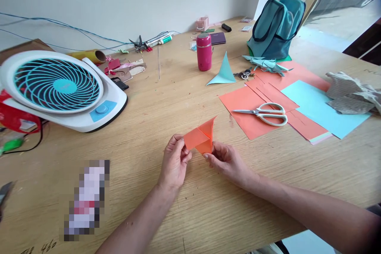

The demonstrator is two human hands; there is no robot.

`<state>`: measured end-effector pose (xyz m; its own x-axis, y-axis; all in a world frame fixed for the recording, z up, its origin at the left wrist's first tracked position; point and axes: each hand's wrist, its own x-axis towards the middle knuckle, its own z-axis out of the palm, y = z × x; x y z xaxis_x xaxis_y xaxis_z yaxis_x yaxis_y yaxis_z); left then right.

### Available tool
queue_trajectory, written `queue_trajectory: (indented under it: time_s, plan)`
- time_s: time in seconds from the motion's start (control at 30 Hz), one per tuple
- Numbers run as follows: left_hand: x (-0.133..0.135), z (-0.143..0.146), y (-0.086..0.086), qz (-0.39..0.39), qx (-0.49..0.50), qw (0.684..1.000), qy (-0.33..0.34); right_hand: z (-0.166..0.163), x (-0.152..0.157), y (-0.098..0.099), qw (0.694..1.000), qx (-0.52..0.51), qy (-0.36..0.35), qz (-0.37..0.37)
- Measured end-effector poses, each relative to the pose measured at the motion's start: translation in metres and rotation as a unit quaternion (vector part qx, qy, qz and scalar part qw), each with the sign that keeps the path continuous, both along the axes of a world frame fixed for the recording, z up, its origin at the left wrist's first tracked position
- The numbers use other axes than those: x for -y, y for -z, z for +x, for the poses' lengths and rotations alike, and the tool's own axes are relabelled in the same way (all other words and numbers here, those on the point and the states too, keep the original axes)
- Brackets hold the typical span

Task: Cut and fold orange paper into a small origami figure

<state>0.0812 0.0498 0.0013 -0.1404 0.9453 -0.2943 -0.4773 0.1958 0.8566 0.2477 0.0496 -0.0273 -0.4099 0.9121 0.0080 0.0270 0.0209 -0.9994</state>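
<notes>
Between my two hands is a small folded piece of orange paper (196,138), held just above the wooden table. My left hand (175,162) pinches its left edge between thumb and fingers. At the lower right corner, my right hand (229,163) grips the paper, its fingertips partly behind the fold. A pointed flap stands up at the paper's upper right. To the right, white-handled scissors (263,114) lie on orange sheets (248,127). Beyond the hands stands a folded light-blue paper piece (224,72).
A white fan (119,103) lies at the left. A pink flask (204,52), keys (244,74), a folded blue paper figure (268,64) and a teal bag (275,31) are further back. A blue sheet (324,107) and crumpled grey material (351,93) lie right. A pixelated object (87,198) sits front left.
</notes>
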Motion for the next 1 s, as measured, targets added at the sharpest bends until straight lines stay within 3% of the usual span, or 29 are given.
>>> queue_trajectory:
  time_s: [0.27,0.4,0.5,0.63,0.9,1.0]
  plan:
    - [-0.017,-0.027,-0.004,-0.018,-0.015,0.992,0.127,0.009,-0.008,0.0,0.999,0.039,-0.036,-0.008]
    - [-0.017,-0.035,-0.007,0.031,-0.158,0.955,0.25,0.017,-0.01,-0.004,0.991,0.096,-0.089,0.012]
    - [-0.015,-0.037,-0.006,0.023,-0.223,0.924,0.309,0.021,-0.012,-0.008,0.984,0.124,-0.126,0.022]
    - [-0.015,-0.036,-0.005,0.005,-0.216,0.927,0.307,0.024,-0.013,-0.015,0.978,0.143,-0.153,0.009]
    - [-0.016,-0.032,-0.01,-0.002,-0.204,0.938,0.281,0.024,-0.013,-0.017,0.978,0.159,-0.13,-0.03]
    - [-0.015,-0.036,-0.012,-0.013,-0.204,0.932,0.301,0.026,-0.014,-0.016,0.979,0.16,-0.127,-0.022]
